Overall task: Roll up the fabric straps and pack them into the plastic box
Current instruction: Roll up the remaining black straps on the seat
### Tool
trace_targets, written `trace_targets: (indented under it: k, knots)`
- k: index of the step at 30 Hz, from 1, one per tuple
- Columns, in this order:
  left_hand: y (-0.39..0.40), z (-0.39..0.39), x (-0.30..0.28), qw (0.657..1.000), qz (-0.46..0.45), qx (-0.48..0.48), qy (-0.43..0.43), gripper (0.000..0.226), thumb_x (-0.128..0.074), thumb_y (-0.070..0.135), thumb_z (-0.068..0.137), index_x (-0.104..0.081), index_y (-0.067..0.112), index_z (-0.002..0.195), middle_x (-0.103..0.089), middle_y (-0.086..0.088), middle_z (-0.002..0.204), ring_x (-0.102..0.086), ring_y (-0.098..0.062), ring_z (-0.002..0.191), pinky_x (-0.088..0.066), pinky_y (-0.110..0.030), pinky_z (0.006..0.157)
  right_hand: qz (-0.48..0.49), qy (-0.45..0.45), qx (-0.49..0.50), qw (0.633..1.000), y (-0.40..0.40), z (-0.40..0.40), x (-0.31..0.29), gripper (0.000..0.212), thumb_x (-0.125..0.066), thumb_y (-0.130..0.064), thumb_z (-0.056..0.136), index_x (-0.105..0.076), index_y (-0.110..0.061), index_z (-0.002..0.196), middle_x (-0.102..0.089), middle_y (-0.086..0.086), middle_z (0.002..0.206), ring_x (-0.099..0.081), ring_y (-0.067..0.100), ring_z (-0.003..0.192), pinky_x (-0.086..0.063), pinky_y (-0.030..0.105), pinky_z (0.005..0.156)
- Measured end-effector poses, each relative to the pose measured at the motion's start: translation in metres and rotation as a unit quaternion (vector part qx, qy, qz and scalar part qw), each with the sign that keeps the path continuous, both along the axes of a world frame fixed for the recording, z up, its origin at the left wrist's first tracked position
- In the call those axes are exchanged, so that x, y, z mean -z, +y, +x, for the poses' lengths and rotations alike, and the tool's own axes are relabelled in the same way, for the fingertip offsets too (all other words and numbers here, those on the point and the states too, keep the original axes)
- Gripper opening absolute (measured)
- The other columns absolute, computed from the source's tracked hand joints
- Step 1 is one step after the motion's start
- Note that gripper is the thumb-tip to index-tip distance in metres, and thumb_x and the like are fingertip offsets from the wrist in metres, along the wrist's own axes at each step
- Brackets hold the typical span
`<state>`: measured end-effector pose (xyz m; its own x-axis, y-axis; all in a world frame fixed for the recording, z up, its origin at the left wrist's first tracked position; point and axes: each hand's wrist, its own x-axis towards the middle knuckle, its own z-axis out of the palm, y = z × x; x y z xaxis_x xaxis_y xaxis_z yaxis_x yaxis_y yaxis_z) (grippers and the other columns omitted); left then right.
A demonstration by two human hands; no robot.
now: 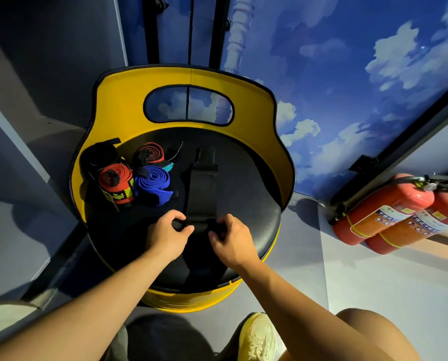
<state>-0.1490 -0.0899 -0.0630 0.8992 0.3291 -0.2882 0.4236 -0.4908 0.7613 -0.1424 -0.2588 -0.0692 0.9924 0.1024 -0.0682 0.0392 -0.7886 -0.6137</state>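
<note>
Black strap [200, 194] lies flat on the seat [249, 204]. My left hand [166, 234] and right hand [233, 242] pinch its near end, starting the roll. Next, I think, keep it tight. Rolled straps [134, 178] sit farther back. I see no box.

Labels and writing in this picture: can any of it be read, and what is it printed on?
None reads clearly.
Red rolled strap: yellow-green band with black lettering, too blurred to read.
Fire extinguishers: white labels with small print, too small to read.
Blue rolled strap, black strap: no text visible.
</note>
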Motion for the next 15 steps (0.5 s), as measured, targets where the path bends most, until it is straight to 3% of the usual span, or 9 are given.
trace_targets:
  k: [3,7,11,15]
  knots:
    - [-0.002,0.003,0.004,0.999,0.034,0.029,-0.028,0.009,-0.071,0.029,0.090,-0.062,0.031,0.094,-0.062,0.002,0.103,-0.057,-0.020,0.094,-0.041,-0.026,0.069,-0.046,-0.008,-0.044,0.998,-0.004,0.003,0.003,0.040,-0.070,-0.024,0.087,-0.057,-0.011,0.122,-0.056,0.008,0.116,-0.055,0.027,0.106,-0.040,0.026,0.084]
    - [0.001,0.012,0.006,0.996,0.055,0.063,-0.043,0.004,-0.067,0.033,0.092,-0.065,0.031,0.096,-0.059,0.004,0.105,-0.056,-0.022,0.106,-0.039,-0.029,0.078,-0.107,-0.023,-0.064,0.992,-0.010,0.014,0.004,0.044,-0.065,-0.036,0.092,-0.058,-0.017,0.131,-0.054,0.005,0.118,-0.051,0.027,0.109,-0.044,0.034,0.092]
    - [0.005,0.021,0.008,0.994,0.038,0.101,-0.010,0.031,-0.068,0.034,0.090,-0.066,0.025,0.120,-0.056,0.004,0.120,-0.055,-0.019,0.114,-0.041,-0.027,0.087,-0.119,-0.005,-0.064,0.991,-0.011,0.025,0.005,0.046,-0.055,-0.045,0.095,-0.058,-0.021,0.134,-0.054,0.004,0.118,-0.051,0.028,0.109,-0.047,0.042,0.092]
    - [0.006,0.025,0.007,0.996,0.015,0.082,0.005,0.041,-0.065,0.025,0.095,-0.060,0.021,0.136,-0.057,-0.003,0.135,-0.056,-0.024,0.122,-0.043,-0.029,0.094,-0.061,0.009,-0.038,0.997,-0.005,0.036,0.004,0.039,-0.061,-0.036,0.095,-0.066,-0.012,0.126,-0.060,0.010,0.116,-0.056,0.030,0.109,-0.044,0.033,0.092]
